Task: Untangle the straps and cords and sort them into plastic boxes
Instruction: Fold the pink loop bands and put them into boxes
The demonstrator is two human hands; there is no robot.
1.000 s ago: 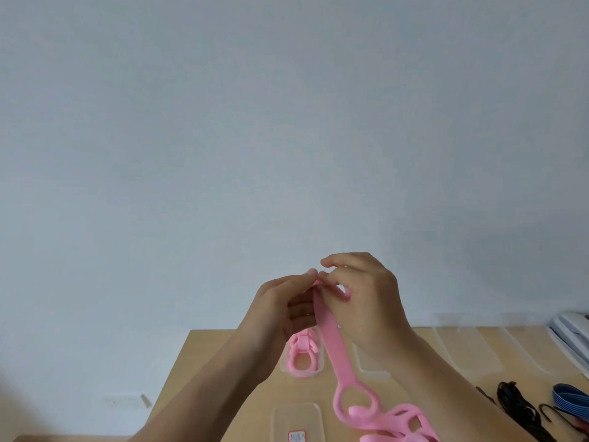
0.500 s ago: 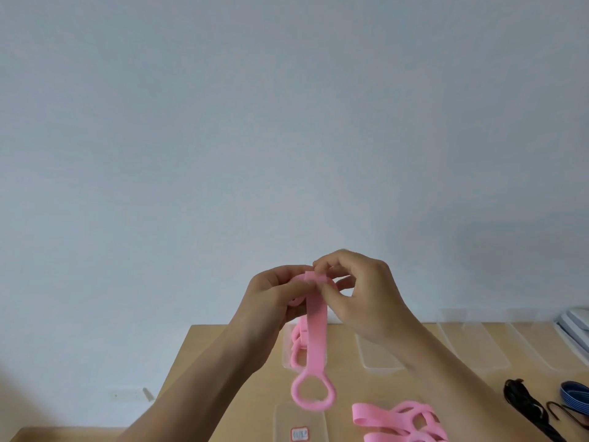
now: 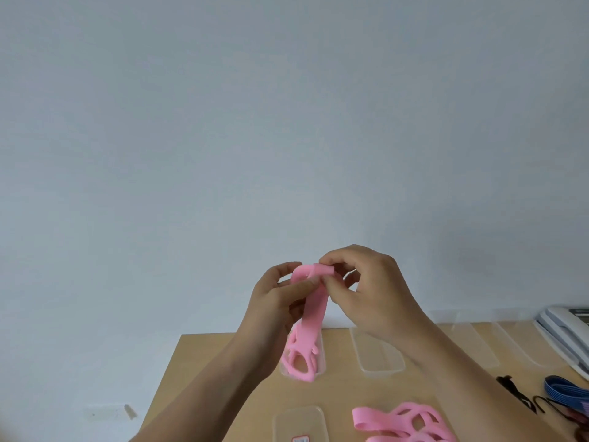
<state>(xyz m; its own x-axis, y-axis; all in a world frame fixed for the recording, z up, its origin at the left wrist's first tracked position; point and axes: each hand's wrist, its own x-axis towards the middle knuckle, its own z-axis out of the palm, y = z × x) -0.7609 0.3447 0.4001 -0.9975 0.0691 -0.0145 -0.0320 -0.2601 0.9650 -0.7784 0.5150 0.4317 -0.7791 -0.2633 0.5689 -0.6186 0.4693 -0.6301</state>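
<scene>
Above the worktop's (image 3: 197, 355) far edge, the left grip (image 3: 274, 301) and right grip (image 3: 376, 295) both pinch a pink strap's (image 3: 315, 309) folded top, its ringed end seemingly hanging into a clear box (image 3: 322, 355)

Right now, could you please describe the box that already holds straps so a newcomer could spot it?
On the wooden table, a row of clear plastic boxes lines the far edge. Take the leftmost box in that row. It alone holds pink straps; its neighbours look empty.
</scene>
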